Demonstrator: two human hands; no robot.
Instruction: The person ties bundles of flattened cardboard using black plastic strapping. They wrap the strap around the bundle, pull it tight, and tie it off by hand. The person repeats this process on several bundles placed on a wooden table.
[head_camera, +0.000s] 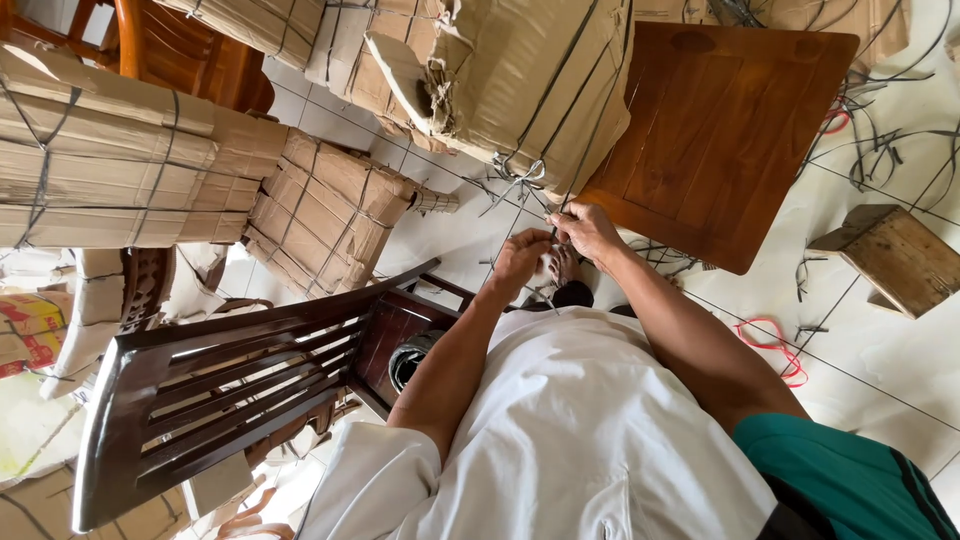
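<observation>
Hands: both met at upper centre of the frame, just below the wrapped bundle.
Left hand (520, 258): fingers were curled together, pinched on the strap; palm faced down toward the white shirt.
Right hand (588, 230): fingers were closed on the same strap, fingertips touching those of the left hand.
Strap (562, 205): thin dark band, it ran from the pinched fingers up over the bundle's lower edge; its loose ends spread beside the hands.
Bundle (520, 80): large cardboard-wrapped piece, crossed by several dark bands, at top centre, touching the strap just above the hands.
Table top (715, 140): brown wooden square, upper right, just beside the bundle and behind the right hand.
Chair (230, 385): dark slatted wooden back, lower left, near the left forearm but apart from it.
Wrapped stacks (130, 160): more cardboard parcels tied with bands, upper left, well apart from the hands.
Stool (890, 255): small pale wooden block, right edge, on the white tiled floor (880, 350).
Scraps (775, 345): red and dark strap offcuts lay on the tiles at right, near the right arm.
Clothing: white shirt filled the lower centre; green cloth showed at lower right.
</observation>
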